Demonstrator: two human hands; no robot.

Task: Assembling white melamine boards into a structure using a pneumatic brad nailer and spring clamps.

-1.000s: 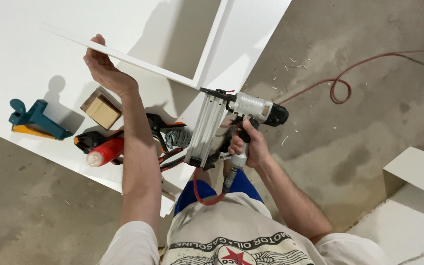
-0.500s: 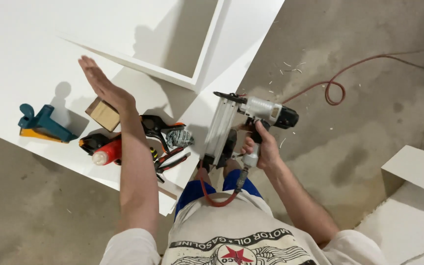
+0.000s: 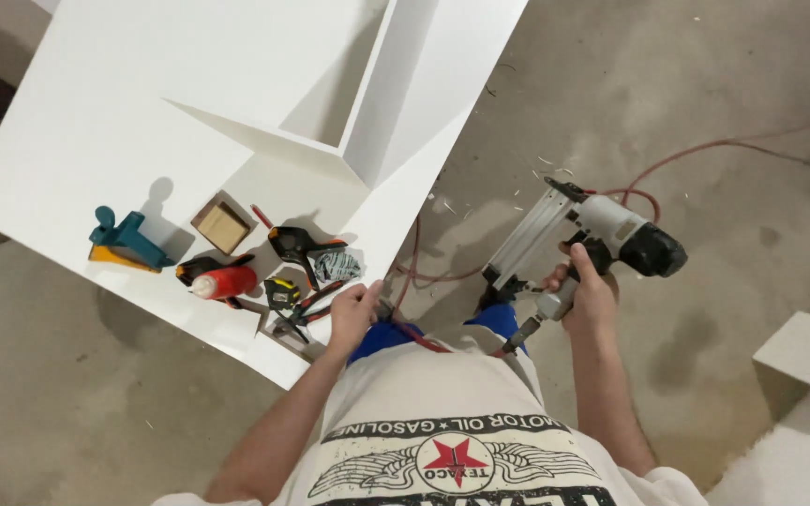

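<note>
My right hand grips the handle of a grey and black pneumatic nail gun, held out over the concrete floor to the right of the white panel. A red air hose runs from it across the floor. My left hand rests on the near edge of the white panel, fingers curled over the edge, beside a cluster of small tools. On the panel stand upright white boards forming a corner.
On the panel lie a teal clamp-like tool, a small wooden block, a red-capped glue bottle, a yellow tape measure, a black spring clamp and pliers. Another white board lies at the right.
My left hand came down from the upright white board to the panel's near edge. The nail gun moved right, away from the panel, out over the floor.
</note>
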